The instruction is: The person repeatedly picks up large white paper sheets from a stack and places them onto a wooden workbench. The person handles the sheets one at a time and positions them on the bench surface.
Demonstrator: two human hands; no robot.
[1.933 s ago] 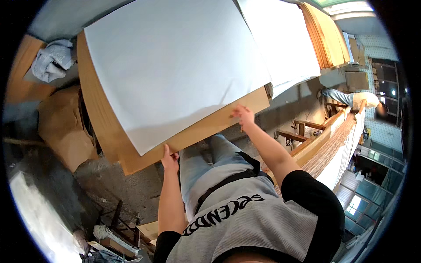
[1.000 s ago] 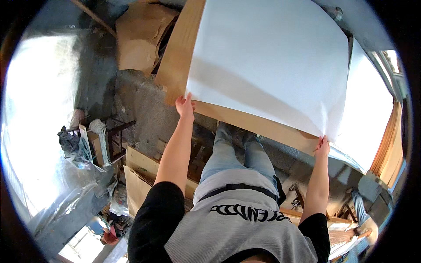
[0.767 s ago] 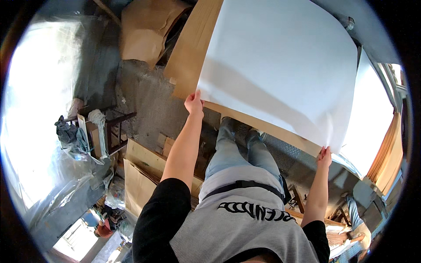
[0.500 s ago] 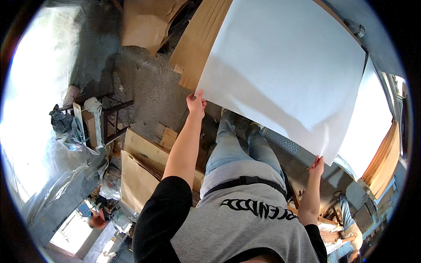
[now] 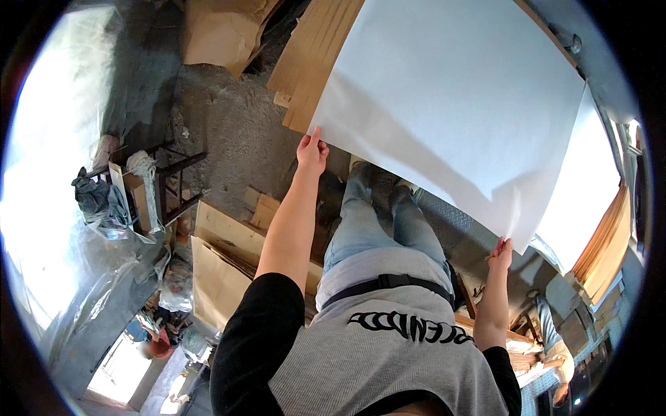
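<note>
The left hand (image 5: 313,151) and right hand (image 5: 499,254) pinch the white sheet (image 5: 458,104) near its lower corners, its expanse stretching toward the frame's upper right.

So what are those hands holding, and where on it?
A big white sheet: the left hand pinches its near left corner, the right hand its near edge close to the right corner.

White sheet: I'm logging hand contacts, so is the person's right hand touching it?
Touching. The head view shows the right hand pinching the white sheet at its near edge, close to the right corner.
</note>
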